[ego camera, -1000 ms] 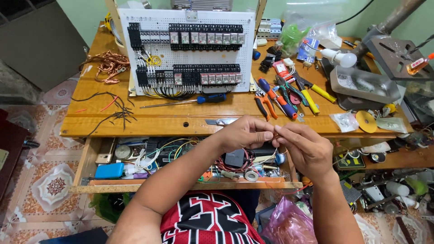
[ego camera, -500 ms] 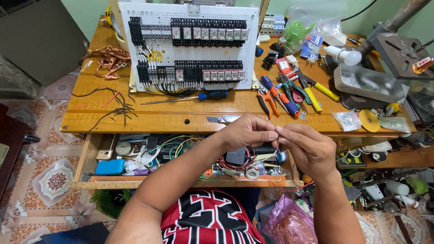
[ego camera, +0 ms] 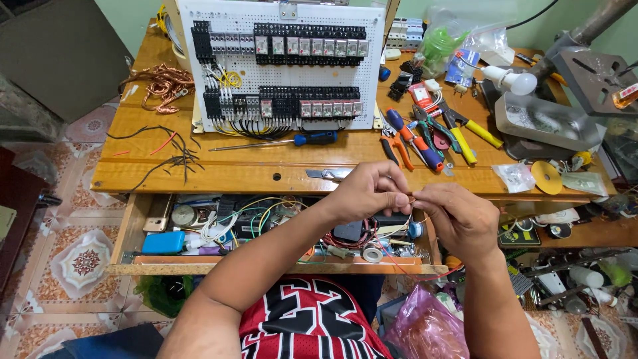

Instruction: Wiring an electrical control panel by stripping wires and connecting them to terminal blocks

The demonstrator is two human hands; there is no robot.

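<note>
My left hand [ego camera: 369,191] and my right hand [ego camera: 458,218] meet above the open drawer [ego camera: 133,233], fingertips pinched together on the bare copper end of a thin red wire [ego camera: 411,198]. The wire trails down from my right hand toward my lap. Behind the hands, a white perforated panel [ego camera: 282,66] with rows of black relays and terminal blocks stands upright on the wooden workbench [ego camera: 219,169]. A blue-handled screwdriver [ego camera: 299,140] lies in front of the panel, and a utility knife [ego camera: 329,174] rests near the bench edge just beyond my left hand.
Pliers, cutters and screwdrivers [ego camera: 432,136] lie right of the panel. Copper wire scraps [ego camera: 159,83] and black wire offcuts [ego camera: 169,156] sit at the left. The drawer holds tangled wires, tape rolls and a blue box [ego camera: 163,242]. A pink plastic bag [ego camera: 425,329] lies by my lap.
The hands stay pinched on the wire end, shifting only slightly. The view has tilted a little, so the panel and bench sit higher in the frame.
</note>
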